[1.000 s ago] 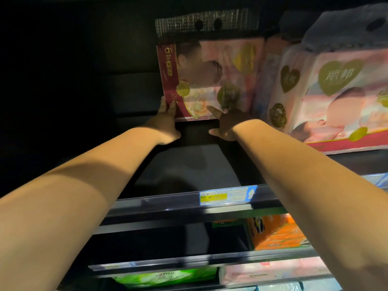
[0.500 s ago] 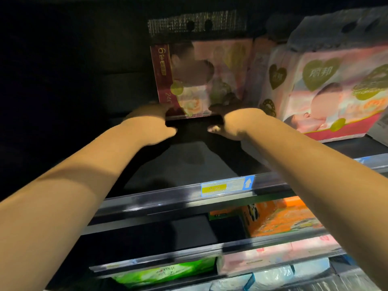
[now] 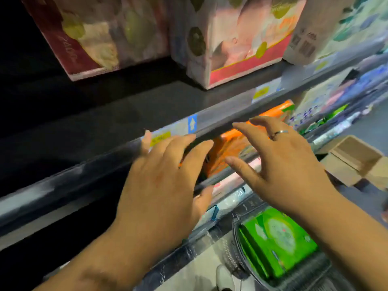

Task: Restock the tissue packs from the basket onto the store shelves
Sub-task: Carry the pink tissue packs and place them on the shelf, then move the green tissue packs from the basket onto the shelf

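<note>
The green tissue pack [image 3: 281,240] is best clasped at both sides, the grips of left hand [image 3: 163,185] and right hand [image 3: 287,164] being released.

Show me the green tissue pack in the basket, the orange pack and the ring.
green tissue pack [image 3: 281,236]: head view, middle of its top face.
orange pack [image 3: 233,145]: head view, its visible front face.
ring [image 3: 278,133]: head view, the band's visible top.
</note>
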